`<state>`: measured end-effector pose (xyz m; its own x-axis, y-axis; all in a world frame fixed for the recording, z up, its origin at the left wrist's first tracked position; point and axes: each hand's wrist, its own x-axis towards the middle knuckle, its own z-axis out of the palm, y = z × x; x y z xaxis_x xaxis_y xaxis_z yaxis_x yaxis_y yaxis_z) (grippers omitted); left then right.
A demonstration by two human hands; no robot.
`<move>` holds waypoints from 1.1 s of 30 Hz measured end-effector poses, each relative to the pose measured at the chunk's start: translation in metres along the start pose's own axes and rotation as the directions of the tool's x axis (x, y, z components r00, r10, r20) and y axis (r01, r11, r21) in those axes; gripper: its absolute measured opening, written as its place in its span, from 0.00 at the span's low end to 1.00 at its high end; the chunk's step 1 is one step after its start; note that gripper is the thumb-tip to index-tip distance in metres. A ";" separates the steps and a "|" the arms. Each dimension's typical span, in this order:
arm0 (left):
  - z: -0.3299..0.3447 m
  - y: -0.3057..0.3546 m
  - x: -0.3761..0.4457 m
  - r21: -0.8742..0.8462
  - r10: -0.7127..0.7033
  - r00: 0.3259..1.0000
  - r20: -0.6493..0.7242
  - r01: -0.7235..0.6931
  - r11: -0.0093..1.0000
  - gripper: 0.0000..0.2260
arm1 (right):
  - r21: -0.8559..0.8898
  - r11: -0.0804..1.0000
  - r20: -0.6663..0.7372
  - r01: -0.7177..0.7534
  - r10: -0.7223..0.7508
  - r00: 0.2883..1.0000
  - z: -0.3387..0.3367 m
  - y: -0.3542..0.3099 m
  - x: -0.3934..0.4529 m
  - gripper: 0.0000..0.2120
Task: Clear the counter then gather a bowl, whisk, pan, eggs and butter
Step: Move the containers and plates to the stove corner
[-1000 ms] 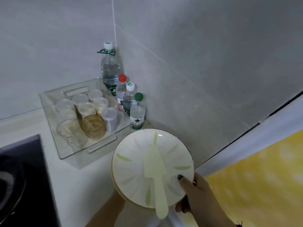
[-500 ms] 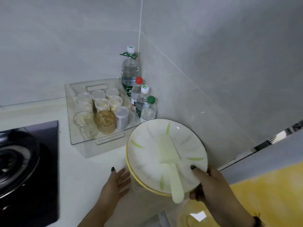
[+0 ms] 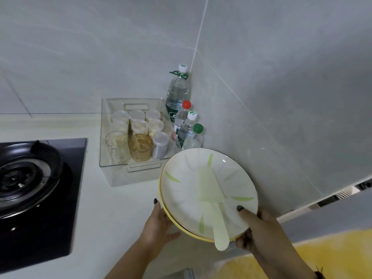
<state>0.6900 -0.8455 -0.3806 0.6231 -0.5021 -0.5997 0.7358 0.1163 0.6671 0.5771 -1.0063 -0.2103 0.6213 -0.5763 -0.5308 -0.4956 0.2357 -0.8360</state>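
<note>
A stack of plates [image 3: 185, 190], white with green leaf marks on top and a yellow rim beneath, is held tilted above the white counter [image 3: 112, 208] near the right wall. A pale green rice paddle [image 3: 213, 198] lies on the top plate, its handle hanging over the near rim. My right hand [image 3: 259, 230] grips the stack's near right edge, thumb on top. My left hand [image 3: 159, 224] touches the stack's left rim with straight fingers.
A clear plastic bin [image 3: 112, 168] of glasses and small jars stands behind the plates. Several water bottles [image 3: 178, 93] line the corner wall. A black gas hob [image 3: 30, 178] with a burner fills the left. A yellow surface [image 3: 332, 256] lies lower right.
The view has swung right to left, bringing the hob into sight. My left hand has come up from the counter to the stack's left rim. The right hand's grip is unchanged.
</note>
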 end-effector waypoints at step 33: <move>-0.090 0.050 -0.133 0.151 0.200 0.948 -0.247 -0.167 0.974 0.14 | -0.283 0.954 0.365 0.094 0.017 0.931 0.078 0.076 0.021 0.09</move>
<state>0.6675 -0.6963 -0.3074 0.8037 -0.2411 -0.5440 0.5731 0.0673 0.8167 0.6003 -0.9392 -0.2956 0.7914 -0.2472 -0.5591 -0.5867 -0.0506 -0.8082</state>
